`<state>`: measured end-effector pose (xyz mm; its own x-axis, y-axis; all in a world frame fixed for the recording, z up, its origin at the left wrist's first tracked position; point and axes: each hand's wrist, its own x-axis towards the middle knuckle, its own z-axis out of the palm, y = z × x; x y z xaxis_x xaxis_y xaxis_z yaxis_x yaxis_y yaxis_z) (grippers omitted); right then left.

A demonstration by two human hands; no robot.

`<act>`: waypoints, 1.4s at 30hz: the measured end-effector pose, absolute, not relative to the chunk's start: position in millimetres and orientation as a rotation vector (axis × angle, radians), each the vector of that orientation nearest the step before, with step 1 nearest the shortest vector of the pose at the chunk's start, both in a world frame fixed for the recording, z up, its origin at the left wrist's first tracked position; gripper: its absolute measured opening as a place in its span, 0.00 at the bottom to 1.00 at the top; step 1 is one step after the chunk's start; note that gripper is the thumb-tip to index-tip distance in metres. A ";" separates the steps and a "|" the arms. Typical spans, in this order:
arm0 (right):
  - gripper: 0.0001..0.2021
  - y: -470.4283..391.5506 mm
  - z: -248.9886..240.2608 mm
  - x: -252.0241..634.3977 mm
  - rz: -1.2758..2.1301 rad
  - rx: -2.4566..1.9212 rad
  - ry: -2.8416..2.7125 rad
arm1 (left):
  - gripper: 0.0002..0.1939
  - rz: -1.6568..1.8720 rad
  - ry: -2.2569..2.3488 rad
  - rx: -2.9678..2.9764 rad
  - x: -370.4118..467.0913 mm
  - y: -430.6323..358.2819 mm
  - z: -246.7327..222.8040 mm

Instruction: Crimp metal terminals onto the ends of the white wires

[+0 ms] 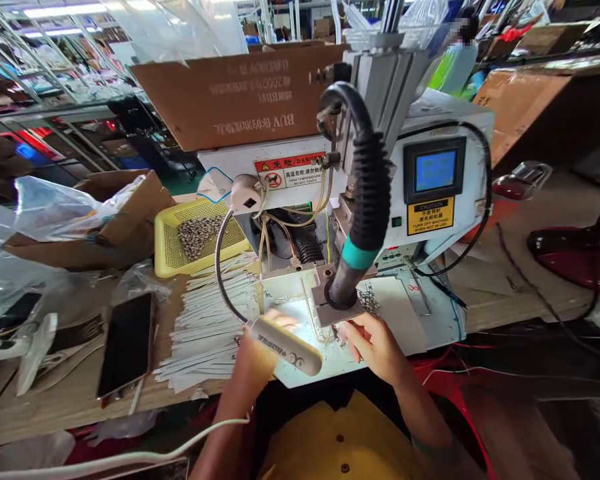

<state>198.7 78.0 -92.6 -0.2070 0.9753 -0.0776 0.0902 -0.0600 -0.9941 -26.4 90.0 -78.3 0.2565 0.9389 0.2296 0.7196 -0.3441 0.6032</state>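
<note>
My right hand (373,343) is just below the machine's square metal head plate (336,312), its thumb and fingers pinched together at the plate's front edge. Whatever they hold is too small and shaded to make out. On the other side, my left hand (281,320) rests over the white work plate (300,381). The lamp (286,348) covers part of that hand and its glare washes out the fingers. Small dark and shiny pieces (367,301) lie in a cluster behind my right hand.
Thin white strips (205,333) are piled left of the work plate, beside a phone (126,343). Behind them stands a yellow basket (167,250) with small metallic pieces. A thick black hose (373,180) runs down to the head. The machine carries a blue screen (436,171) and danger labels.
</note>
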 end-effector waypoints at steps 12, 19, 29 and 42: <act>0.13 87.5 -103.4 184.8 1.542 -1.202 -1.298 | 0.16 0.651 1.500 1.991 13.9 85.8 -86.7; 0.12 87.3 -105.7 183.9 1.530 -1.170 -1.288 | 0.14 0.696 1.482 1.966 14.8 86.7 -88.4; 0.10 85.4 -105.6 184.6 1.496 -1.200 -1.335 | 0.17 0.760 1.399 2.045 18.3 91.3 -78.6; 0.12 80.9 -95.7 181.2 1.337 -1.246 -1.456 | 0.16 0.702 1.381 2.114 14.4 88.3 -76.5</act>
<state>181.2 80.9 -95.7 -0.2115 0.9751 -0.0672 0.1497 -0.0357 -0.9881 14.4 88.3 -76.5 0.3475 0.9270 0.1412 0.6604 -0.3488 0.6650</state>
